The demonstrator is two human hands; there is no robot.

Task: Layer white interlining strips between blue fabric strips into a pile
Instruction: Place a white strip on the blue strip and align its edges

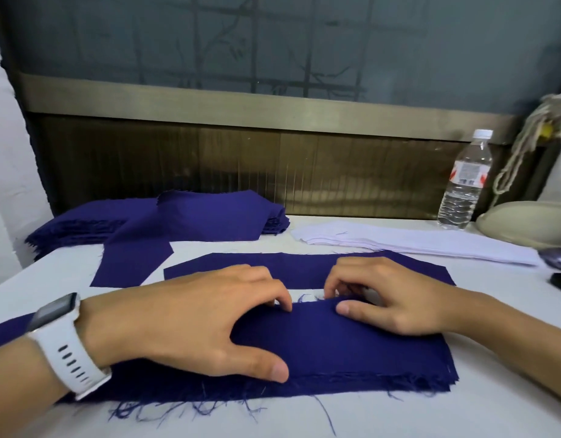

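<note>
Left wrist, nearest the lens: a white-strapped watch (53,314), worn face up. Loose blue threads (184,412) lie scattered on the white table (399,415) along the frayed near edge of the pile (352,349).

The pile, topped by a blue fabric strip, lies flat at the table's near centre, under both hands.
- The left hand (184,317) arches over its left part, fingers apart. The fingertips are at the far edge and the thumb presses down close to the near edge. It grips nothing.
- The right hand (396,295) is at the far edge. Its thumb lies flat on top and its fingers are curled over that edge, pinching the upper layer.
- A sliver of white shows between the two hands. Whether it is interlining or table cannot be told.

Far row, left to right:
- A thick stack of blue pieces (209,213) sits at the back left.
- A single blue piece (137,260) slopes off it onto the table.
- One long blue strip (304,267) lies flat just beyond the hands, apart from the pile.
- The white interlining strips (415,245) form a low stack to the right of the blue stack.

One container noted: a clear plastic bottle (465,181), upright with a white cap on and clear liquid inside. It stands behind the interlining at the wall.

Beside the bottle sits a cream rounded object (525,222) with pale cord (522,147) hanging above it. Two dark items (557,257) at the right edge are too cropped to identify.
</note>
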